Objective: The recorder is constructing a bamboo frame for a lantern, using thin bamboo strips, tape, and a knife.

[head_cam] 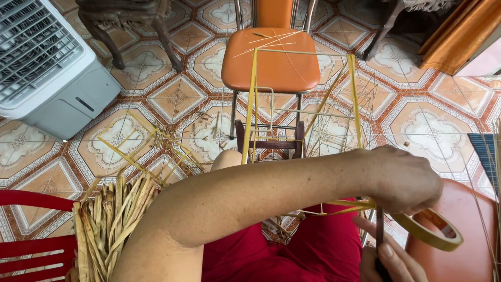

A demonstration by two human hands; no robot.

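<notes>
From here I see the left hand [404, 180] reaching across the lap, closed over the near corner of a frame [302, 99] of thin yellow sticks that rises from the lap toward the orange chair [271, 65] beyond. The right hand [391, 261], low at the near edge, is wrapped around a dark tool handle [379, 230]; a roll of yellow tape [433, 230] hangs just right of the left hand, a strip running from it to the corner. I judge the frame very light, springy and easy to snap or twist, so it is best held at a joint, not mid-stick. The tape looks sticky and limp. Much is hidden: the left hand covers the joint itself, the tool's working end is behind that hand, and the right hand is cut off by the frame edge. The far thin sticks blur into the floor tiles [177, 96]. A bundle of dry strips [112, 219] lies near left, on a red chair [31, 245].
</notes>
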